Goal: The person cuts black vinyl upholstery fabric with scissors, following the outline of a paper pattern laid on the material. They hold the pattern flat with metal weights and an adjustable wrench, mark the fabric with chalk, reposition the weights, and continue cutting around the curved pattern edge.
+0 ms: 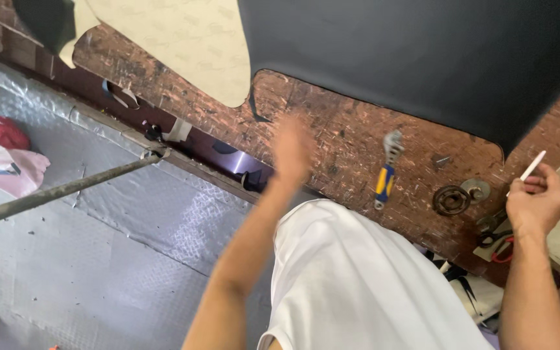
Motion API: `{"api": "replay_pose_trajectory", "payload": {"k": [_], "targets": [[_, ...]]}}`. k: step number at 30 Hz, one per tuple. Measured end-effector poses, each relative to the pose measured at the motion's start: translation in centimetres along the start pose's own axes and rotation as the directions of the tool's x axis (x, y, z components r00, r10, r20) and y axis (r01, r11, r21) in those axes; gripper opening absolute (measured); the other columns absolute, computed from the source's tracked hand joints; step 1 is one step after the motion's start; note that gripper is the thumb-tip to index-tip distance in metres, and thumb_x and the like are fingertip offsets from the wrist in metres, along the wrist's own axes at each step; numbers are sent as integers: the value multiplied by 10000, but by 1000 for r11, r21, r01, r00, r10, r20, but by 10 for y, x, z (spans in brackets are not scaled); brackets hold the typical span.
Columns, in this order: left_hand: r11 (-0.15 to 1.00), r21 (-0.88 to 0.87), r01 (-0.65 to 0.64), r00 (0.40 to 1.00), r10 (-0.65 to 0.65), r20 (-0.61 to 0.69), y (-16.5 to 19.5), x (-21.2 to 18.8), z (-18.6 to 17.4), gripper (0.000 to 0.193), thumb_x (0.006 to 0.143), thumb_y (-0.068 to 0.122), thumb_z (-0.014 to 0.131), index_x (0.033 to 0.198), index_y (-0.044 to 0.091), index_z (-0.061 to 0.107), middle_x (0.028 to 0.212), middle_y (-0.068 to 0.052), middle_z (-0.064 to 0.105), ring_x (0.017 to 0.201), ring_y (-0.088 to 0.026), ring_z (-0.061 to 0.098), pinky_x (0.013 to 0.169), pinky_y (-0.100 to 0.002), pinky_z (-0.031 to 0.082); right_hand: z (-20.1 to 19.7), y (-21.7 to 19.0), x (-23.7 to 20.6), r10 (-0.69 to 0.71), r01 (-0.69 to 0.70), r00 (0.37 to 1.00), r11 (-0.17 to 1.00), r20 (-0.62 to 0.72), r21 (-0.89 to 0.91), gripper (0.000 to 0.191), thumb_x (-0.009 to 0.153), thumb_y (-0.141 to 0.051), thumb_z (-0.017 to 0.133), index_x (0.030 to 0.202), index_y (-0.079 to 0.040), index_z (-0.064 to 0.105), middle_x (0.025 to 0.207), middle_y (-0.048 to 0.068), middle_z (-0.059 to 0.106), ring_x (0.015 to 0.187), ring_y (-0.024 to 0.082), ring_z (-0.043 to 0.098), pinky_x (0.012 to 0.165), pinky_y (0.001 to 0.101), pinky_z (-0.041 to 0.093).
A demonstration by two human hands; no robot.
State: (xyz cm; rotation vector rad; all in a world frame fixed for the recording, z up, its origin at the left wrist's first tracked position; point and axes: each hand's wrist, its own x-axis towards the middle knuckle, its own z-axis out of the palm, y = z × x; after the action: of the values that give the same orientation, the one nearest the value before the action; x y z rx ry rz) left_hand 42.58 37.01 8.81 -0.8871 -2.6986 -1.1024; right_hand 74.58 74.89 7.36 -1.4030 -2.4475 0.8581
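Standing over a scarred, reddish-brown wooden counter (332,139) that runs at a slant across the view, a person in a white shirt has both hands out above it. A large sheet of black material (422,58) covers the far end of the counter, its cut edge curving across the wood, and a cream patterned sheet (189,39) lies just beside it, partly under the black one. The left hand (293,149) is blurred, raised over the bare wood near the notch in the black sheet; whether its fingers are spread or curled I cannot tell, and it seems to hold nothing. The right hand (536,201) is closed around a thin white marking stick (531,166), whose tip points up toward the edge of the black sheet. Between the hands an adjustable wrench with a blue and yellow handle (385,170) lies on the wood, and near the right hand sit a dark metal ring (451,199) and a smaller disc (475,189). Below the counter the floor is grey metal tread plate (111,246), crossed by a long dark rod (59,191), with a heap of pink and red cloth (4,152) at the left edge.
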Motion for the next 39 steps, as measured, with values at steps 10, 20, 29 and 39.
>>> {"api": "replay_pose_trajectory", "payload": {"k": [10, 20, 29, 39], "targets": [[969, 207, 133, 988, -147, 55, -150, 78, -110, 260, 947, 47, 690, 1206, 57, 685, 1097, -155, 657, 1067, -389, 620, 927, -460, 509, 0, 14, -51, -15, 11, 999, 996, 47, 86, 364, 989, 55, 744, 1344, 66, 661, 1088, 110, 704, 995, 154, 669, 867, 291, 553], [934, -224, 277, 958, -287, -16, 9, 85, -74, 121, 907, 81, 702, 902, -7, 618, 792, -90, 619, 734, -181, 570, 667, -352, 499, -14, -14, -86, 127, -117, 992, 922, -2, 368, 317, 998, 49, 733, 1313, 44, 690, 1152, 52, 661, 959, 84, 635, 848, 228, 538], [646, -614, 454, 891, -330, 312, 119, 12, -56, 245, 952, 109, 659, 1170, -4, 650, 987, -129, 729, 920, -161, 682, 828, -310, 563, 20, -81, -71, 22, -61, 995, 893, 93, 445, 222, 950, 37, 651, 1169, 0, 670, 1221, 96, 629, 1009, 164, 677, 859, 300, 582], [799, -86, 595, 802, -598, -3, -24, -62, -40, 282, 852, 137, 711, 1084, -22, 694, 1052, -236, 660, 1034, -402, 619, 947, -466, 481, 92, -167, -68, -118, 94, 958, 990, 263, 103, 285, 900, -210, 740, 1130, -57, 671, 1025, 128, 655, 897, 310, 665, 802, 441, 532]]}}
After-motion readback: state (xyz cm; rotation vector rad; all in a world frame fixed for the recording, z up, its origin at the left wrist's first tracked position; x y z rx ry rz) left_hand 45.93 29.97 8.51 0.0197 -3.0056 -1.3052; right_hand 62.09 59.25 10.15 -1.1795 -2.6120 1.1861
